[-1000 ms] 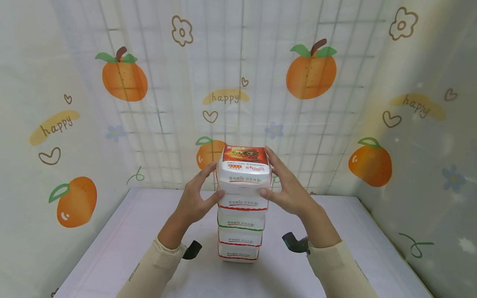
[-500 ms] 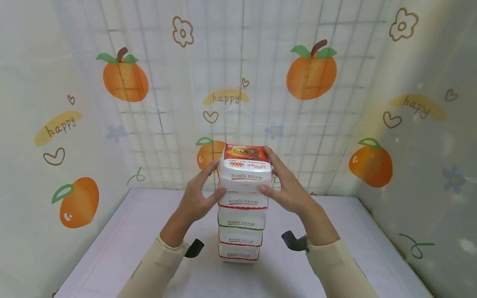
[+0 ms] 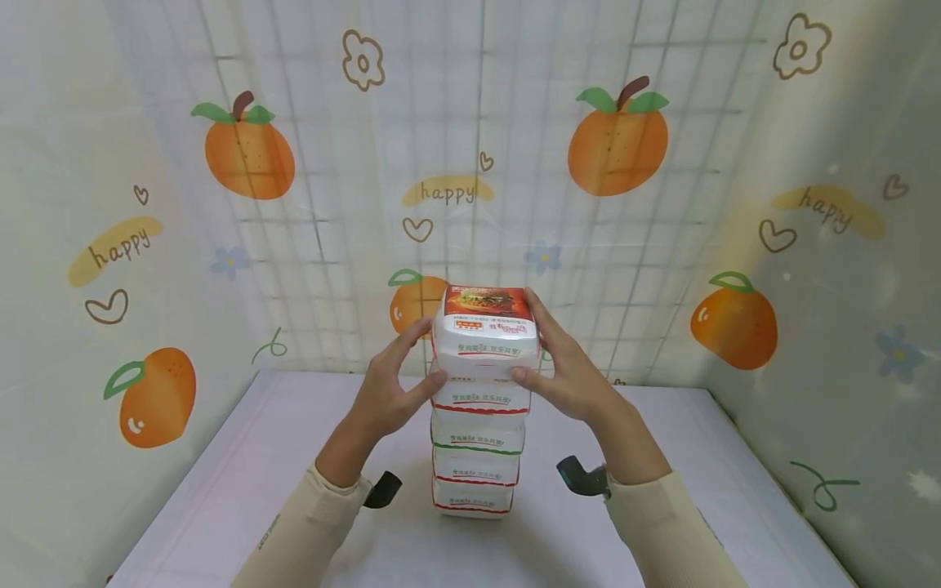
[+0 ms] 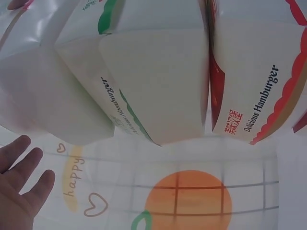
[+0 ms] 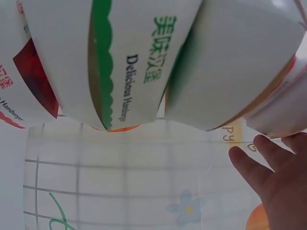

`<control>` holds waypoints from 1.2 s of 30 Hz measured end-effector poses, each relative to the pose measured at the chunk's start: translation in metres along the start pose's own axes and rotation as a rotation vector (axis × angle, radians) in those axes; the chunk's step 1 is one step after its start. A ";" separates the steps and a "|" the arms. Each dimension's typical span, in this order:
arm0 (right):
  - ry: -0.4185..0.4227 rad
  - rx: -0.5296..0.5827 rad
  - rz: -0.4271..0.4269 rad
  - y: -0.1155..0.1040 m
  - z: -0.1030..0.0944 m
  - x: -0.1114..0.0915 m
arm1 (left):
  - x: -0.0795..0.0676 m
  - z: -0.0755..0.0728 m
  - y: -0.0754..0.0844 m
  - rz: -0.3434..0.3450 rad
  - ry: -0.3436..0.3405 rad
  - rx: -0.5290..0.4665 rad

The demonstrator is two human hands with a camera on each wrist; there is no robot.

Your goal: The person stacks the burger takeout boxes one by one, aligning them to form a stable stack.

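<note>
A stack of several white paper hamburger boxes (image 3: pixel 478 441) stands in the head view, a little uneven, with red or green scalloped trim. The top hamburger box (image 3: pixel 485 335) carries a burger picture on its lid. My left hand (image 3: pixel 382 398) holds this box from the left, thumb at its lower front corner, index finger along its side. On the opposite side my right hand (image 3: pixel 579 385) holds it too, thumb in front and fingers reaching to the back corner. Both wrist views show the lower boxes close up, with spread fingers of the left hand (image 4: pixel 21 184) and right hand (image 5: pixel 283 177).
The stack stands on a pale tabletop (image 3: pixel 625 506). Behind and beside it hangs a translucent curtain (image 3: pixel 515 106) printed with oranges, hearts and "happy", with a wire grid showing through. Black wrist-camera mounts stick out at the left (image 3: pixel 383 490) and right (image 3: pixel 581 477) cuffs.
The top box has shifted very slightly to the right on the stack, with both hands staying at its sides. The lower boxes stand as before.
</note>
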State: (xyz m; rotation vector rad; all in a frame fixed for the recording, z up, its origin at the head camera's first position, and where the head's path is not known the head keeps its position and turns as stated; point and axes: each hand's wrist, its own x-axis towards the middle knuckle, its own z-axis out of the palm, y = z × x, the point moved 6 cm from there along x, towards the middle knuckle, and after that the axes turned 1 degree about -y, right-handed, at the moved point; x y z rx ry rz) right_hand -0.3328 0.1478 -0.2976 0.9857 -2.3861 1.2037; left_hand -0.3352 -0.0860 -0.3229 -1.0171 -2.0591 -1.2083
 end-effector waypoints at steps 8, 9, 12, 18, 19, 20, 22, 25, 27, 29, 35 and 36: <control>0.013 0.034 0.013 0.001 0.000 -0.001 | -0.001 -0.001 0.000 0.001 0.004 0.016; 0.014 0.036 0.017 0.002 0.000 -0.002 | -0.002 -0.001 0.000 0.004 0.004 0.021; 0.021 0.056 0.033 0.003 -0.001 -0.003 | -0.002 -0.001 -0.001 0.011 0.002 0.024; 0.037 0.069 0.050 0.006 -0.001 -0.004 | -0.003 0.000 -0.002 0.010 0.003 0.028; 0.040 0.065 0.047 0.006 -0.002 -0.005 | -0.004 0.000 -0.002 0.006 0.003 0.026; 0.045 0.058 0.051 0.006 -0.002 -0.005 | -0.004 0.000 -0.002 0.005 0.003 0.023; 0.055 0.049 0.059 0.007 -0.003 -0.006 | -0.004 0.001 -0.003 -0.001 0.003 0.019; 0.067 0.032 0.059 0.008 -0.005 -0.008 | -0.004 0.001 -0.003 -0.001 0.003 0.012; 0.068 0.026 0.052 0.009 -0.005 -0.009 | -0.004 0.001 -0.003 0.000 0.004 0.011; 0.065 0.020 0.033 0.009 -0.006 -0.009 | -0.005 0.000 -0.003 0.004 0.004 0.005; 0.056 0.020 0.050 0.013 -0.006 -0.013 | -0.009 0.000 -0.007 -0.012 -0.005 0.012; 0.057 0.019 0.063 0.014 -0.006 -0.014 | -0.011 -0.001 -0.009 -0.021 -0.006 0.024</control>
